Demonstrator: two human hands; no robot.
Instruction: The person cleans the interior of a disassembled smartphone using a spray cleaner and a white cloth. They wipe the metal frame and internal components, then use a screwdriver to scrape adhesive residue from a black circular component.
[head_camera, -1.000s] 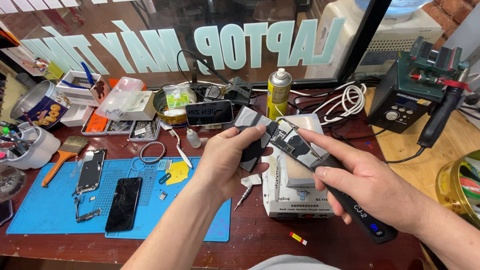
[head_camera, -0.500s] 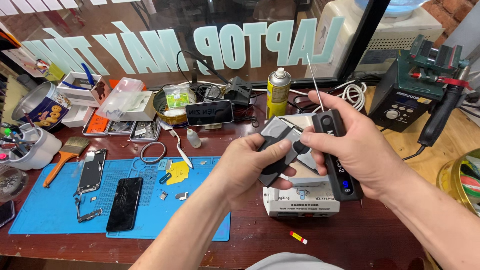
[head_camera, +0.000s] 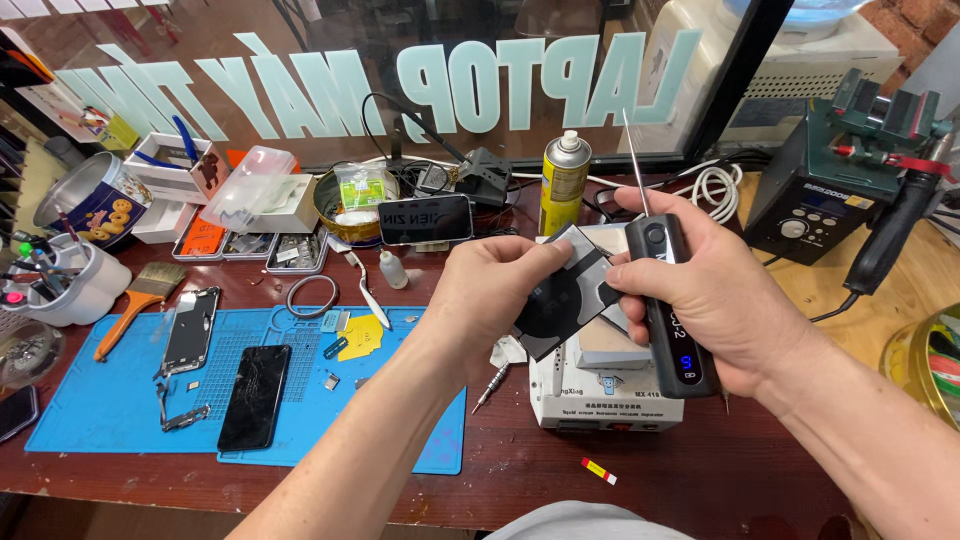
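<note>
Both forearms enter from bottom edge, converging toward frame centre. Left hand (head_camera: 500, 290): back of hand up, fingers curled, thumb and fingertips pinched shut. Right hand (head_camera: 720, 290): wrist angled inward, fingers wrapped closed, thumb pressed forward toward left hand. Hands nearly touching, raised above surface.

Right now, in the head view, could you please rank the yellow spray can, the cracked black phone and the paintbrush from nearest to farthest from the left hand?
1. Yellow spray can: just behind the left hand, slightly right.
2. Cracked black phone: to the left, on the blue mat.
3. Paintbrush: far left, at the mat's edge.
</note>
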